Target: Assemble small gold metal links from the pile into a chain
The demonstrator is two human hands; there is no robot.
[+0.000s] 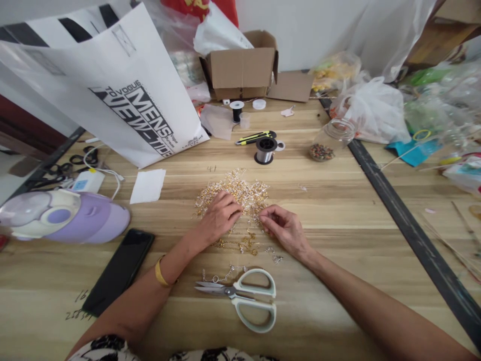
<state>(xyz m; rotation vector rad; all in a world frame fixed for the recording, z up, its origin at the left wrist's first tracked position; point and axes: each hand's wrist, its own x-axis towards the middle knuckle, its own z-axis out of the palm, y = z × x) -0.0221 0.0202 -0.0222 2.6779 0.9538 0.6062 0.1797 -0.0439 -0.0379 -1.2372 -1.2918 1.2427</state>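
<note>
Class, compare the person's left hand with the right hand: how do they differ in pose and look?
The left hand reaches over the pile of gold and silver pieces, its back upward; the right hand is at the pile's right edge, thumb and forefinger close together. A yellow bracelet circles the left arm; none shows on the right arm. Both hands are ungloved.

I watch through one head-worn view, looking forward and steeply down over the wooden table [319, 326] from the wearer's side. It sits close enough that the left hand [220, 218] and right hand [284, 229] fall near mid-frame, patterned cloth [218, 355] edges the bottom, and the wall [293, 40] stands farther off along the top.
</note>
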